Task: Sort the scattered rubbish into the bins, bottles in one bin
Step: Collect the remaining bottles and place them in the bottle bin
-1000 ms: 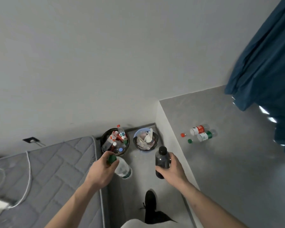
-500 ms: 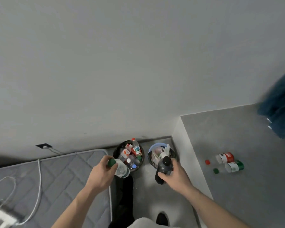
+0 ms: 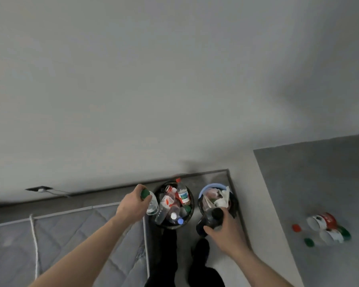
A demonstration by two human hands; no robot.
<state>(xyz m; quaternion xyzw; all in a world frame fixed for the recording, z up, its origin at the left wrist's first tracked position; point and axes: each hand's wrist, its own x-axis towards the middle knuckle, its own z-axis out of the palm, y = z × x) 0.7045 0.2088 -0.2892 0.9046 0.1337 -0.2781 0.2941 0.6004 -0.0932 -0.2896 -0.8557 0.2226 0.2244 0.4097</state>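
Left hand [image 3: 133,204] grips clear green-capped bottle [image 3: 150,201] at black bin [image 3: 190,214] rim, likely for dropping among bottles; right hand [image 3: 226,232] holds dark bottle [image 3: 209,220] near blue bin [image 3: 205,188] of paper; more bottles [image 3: 327,228] on floor

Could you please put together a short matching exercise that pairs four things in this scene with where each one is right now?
Things:
1. Clear bottle with green cap
2. Dark bottle
3. Crumpled paper
4. Loose red cap

Places:
A. In the blue bin
B. On the grey floor at the right
C. In the left hand, at the black bin
D. In the right hand

Pairs: 1-C, 2-D, 3-A, 4-B
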